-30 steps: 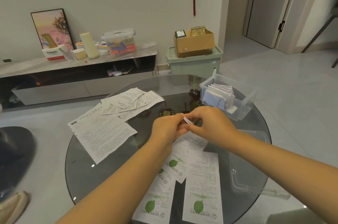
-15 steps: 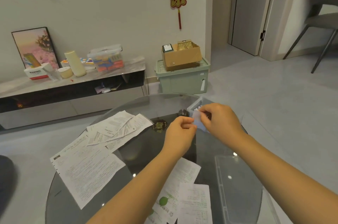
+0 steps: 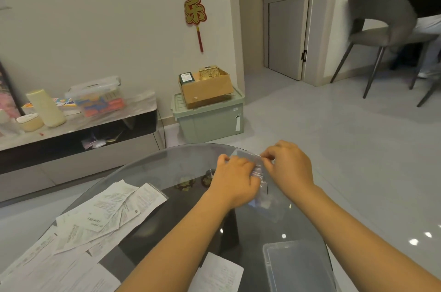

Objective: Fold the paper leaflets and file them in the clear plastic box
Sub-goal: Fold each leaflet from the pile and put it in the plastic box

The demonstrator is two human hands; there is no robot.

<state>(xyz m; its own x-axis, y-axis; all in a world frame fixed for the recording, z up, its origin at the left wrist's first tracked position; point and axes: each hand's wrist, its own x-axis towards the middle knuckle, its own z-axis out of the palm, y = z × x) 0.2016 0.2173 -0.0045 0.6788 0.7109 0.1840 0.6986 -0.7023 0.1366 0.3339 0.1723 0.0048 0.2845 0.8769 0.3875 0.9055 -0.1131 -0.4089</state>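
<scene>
Since a moment ago both my hands have reached further out across the round glass table (image 3: 148, 167), away from the loose sheets and over the clear plastic box (image 3: 263, 198) at its far side; my view has swung right as well, so the grey chair (image 3: 381, 26) now shows.

Most of the box is hidden under my hands and the picture is blurred there, but a row of folded leaflets (image 3: 257, 173) stands on edge inside it, showing between my two hands. Its clear lid (image 3: 298, 265) lies flat on the glass nearer to me, on the right, apart from the box.

My left hand (image 3: 235, 179) is over the box with its fingers curled down onto the folded leaflets; whether it grips one or only presses on them I cannot tell. My right hand (image 3: 286, 167) is curled too, thumb and forefinger pinched together at the top edge of the row, on what looks like a folded leaflet.

Unfolded leaflets (image 3: 102, 215) lie overlapping on the left of the table, and one more sheet (image 3: 219, 275) sits near my left forearm
</scene>
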